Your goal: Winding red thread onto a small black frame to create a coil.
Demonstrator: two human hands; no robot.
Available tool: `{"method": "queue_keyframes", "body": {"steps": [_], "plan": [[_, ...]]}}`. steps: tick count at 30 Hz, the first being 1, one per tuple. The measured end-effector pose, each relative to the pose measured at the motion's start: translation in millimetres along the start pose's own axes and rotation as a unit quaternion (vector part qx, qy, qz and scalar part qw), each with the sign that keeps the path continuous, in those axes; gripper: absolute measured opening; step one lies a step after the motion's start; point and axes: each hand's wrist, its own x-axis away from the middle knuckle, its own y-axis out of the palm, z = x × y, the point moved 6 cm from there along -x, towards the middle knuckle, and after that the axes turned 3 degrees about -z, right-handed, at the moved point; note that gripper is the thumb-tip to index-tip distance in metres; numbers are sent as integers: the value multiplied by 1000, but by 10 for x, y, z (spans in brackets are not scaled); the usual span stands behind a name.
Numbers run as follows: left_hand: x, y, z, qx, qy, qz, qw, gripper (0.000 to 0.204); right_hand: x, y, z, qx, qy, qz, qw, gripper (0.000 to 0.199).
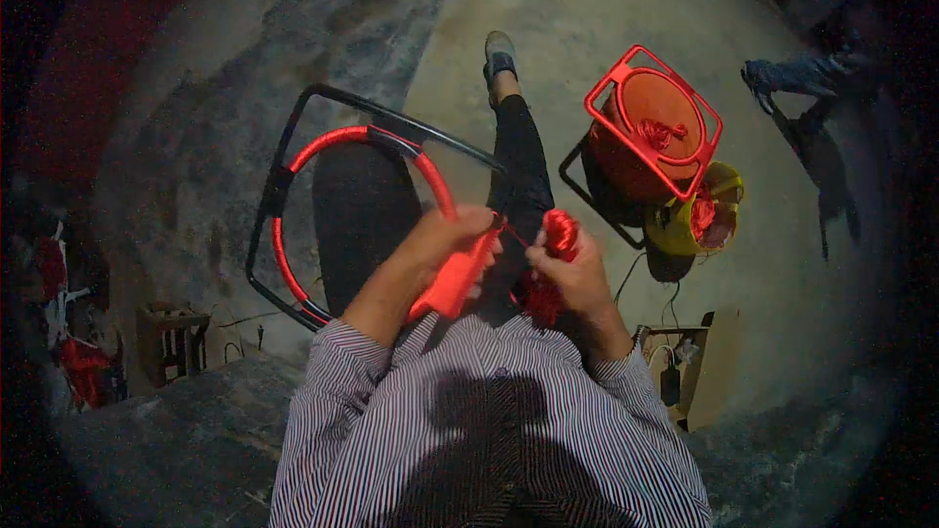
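A black metal frame (284, 176) with a round ring inside it lies across my lap. Glossy red cord wraps most of the ring (342, 137), with short dark stretches left between. Close to my body, a wide flat side (455, 279) of the frame is covered in red. My left hand (452, 246) is closed around this red side near its far end. A bundle of shiny red cord (559, 232) is gripped in my right hand (577, 272). One strand runs from it to my left fingers. More loose red cord (538, 301) hangs below, partly in shadow.
At the right, a red-wrapped frame (597, 103) rests on an orange-brown round drum (631, 166), with a small red cord bundle (660, 134) on top. Beside it stands a yellow bucket (729, 181) holding red material. A small wooden stool (171, 332) is at the left.
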Motion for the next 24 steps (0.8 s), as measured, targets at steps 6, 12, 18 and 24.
{"method": "queue_keyframes", "body": {"steps": [6, 12, 18, 24], "plan": [[-58, 24, 81, 8, 12, 11, 1000, 23, 77, -174, 25, 15, 6, -13, 1000, 22], [-1, -159, 154, 53, 12, 6, 999, 21, 303, -1794, -216, -79, -79, 139, 984, 18], [-35, -207, 180, 51, 39, 0, 998, 21, 1138, -3547, 199, -275, -274, 383, 838, 15], [-15, -190, 107, 15, 39, 6, 999, 22, 397, -810, -101, -99, 16, -22, 995, 41]]}}
